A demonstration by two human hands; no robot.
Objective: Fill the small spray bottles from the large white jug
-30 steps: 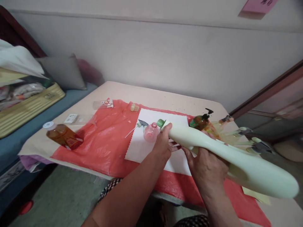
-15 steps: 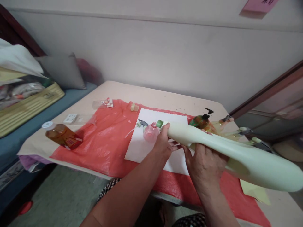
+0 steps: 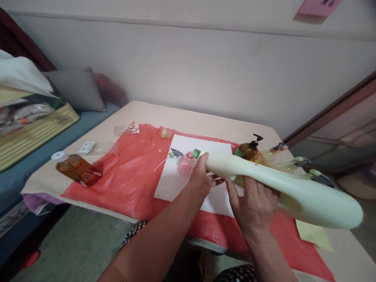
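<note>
Pink bottle (image 3: 184, 165), one, uncapped, spray head (image 3: 176, 152) lying unfitted beside it; pale-green jug (image 3: 311, 197), one, tipped spout-to-mouth, fingers of left hand (image 3: 201, 176) and right hand (image 3: 256, 205) clasping it, pouring unconfirmed.

Pale green container (image 3: 320, 201), centre to right of the frame: moulded plastic, smooth, soft satin sheen. Green cap (image 3: 196, 153) on its left end: plain plastic. Pink bottle (image 3: 184, 166), mid-frame: see-through plastic, smooth, glossy. White sheet (image 3: 170, 185) beneath: matt paper. Red sheet (image 3: 123, 184), across the lower middle: thin plastic film, wrinkled, glossy, streaked with highlights. Tabletop (image 3: 182, 114): smooth, matt. Amber-filled bottle (image 3: 72, 166), left: clear, shiny plastic. Yellow slip (image 3: 313, 235), lower right: matt paper. Cushion (image 3: 75, 88), upper left: dull grey cloth. Ribbed board (image 3: 37, 138), far left: low-sheen plastic. Spray bottles (image 3: 289, 166), right: half hidden from where I stand, apparently clear plastic.
</note>
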